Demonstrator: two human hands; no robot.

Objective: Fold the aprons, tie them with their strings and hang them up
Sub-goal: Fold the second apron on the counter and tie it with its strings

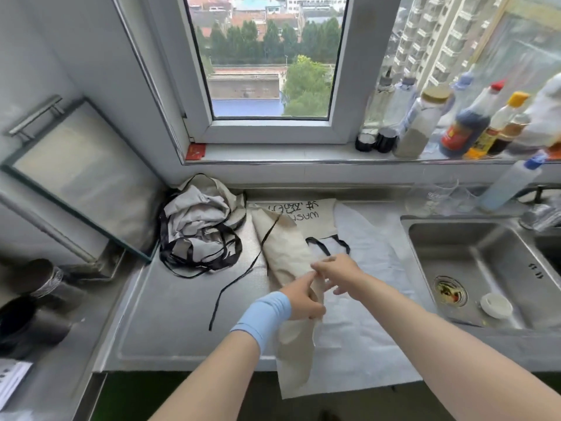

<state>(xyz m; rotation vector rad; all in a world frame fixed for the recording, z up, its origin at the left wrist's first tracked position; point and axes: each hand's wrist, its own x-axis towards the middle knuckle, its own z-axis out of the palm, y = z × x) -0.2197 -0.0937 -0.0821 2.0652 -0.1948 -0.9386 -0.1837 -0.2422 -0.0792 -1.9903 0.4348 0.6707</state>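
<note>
Cream apron, matte woven cloth folded into a long narrow strip, lies slantwise on the brushed-steel counter. Its near end droops over the front edge on top of a thin white sheet. The left hand, with a pale blue band at the wrist, curls its fingers round the strip's middle. The right hand pinches the same fold between thumb and forefinger, its other fingers loose. A flat black string trails across the counter. Farther left, a grey apron sits crumpled among black ribbon loops. To the right is a rectangular steel sink. Beyond it, plastic bottles line the windowsill.
</note>
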